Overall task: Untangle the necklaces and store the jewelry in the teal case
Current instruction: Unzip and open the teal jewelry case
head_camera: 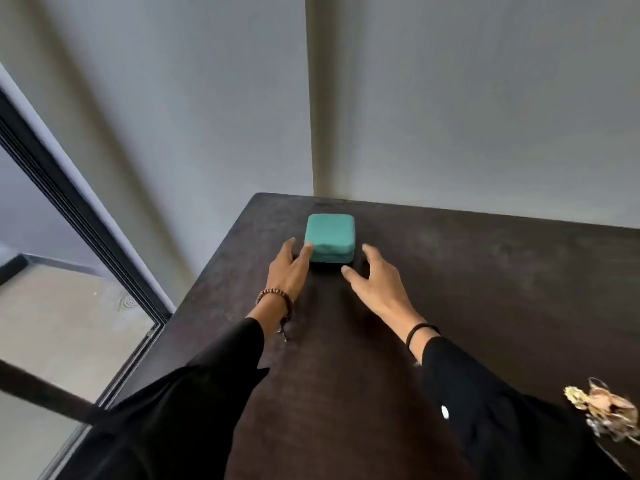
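Observation:
A closed teal case [330,236], square with rounded corners, sits near the far left corner of the dark wooden table [485,278]. My left hand [289,268] reaches to its left front corner, and a fingertip touches the case's side. My right hand [375,282] hovers just right of and in front of the case with its fingers spread, holding nothing. A tangled heap of gold and silver jewelry [604,410] lies at the table's right edge of view, near me, partly cut off by the frame.
Grey walls meet in a corner behind the table. To the left, a dark-framed glass door [79,216] runs close to the table's left edge. Both my forearms wear black sleeves and wrist bracelets.

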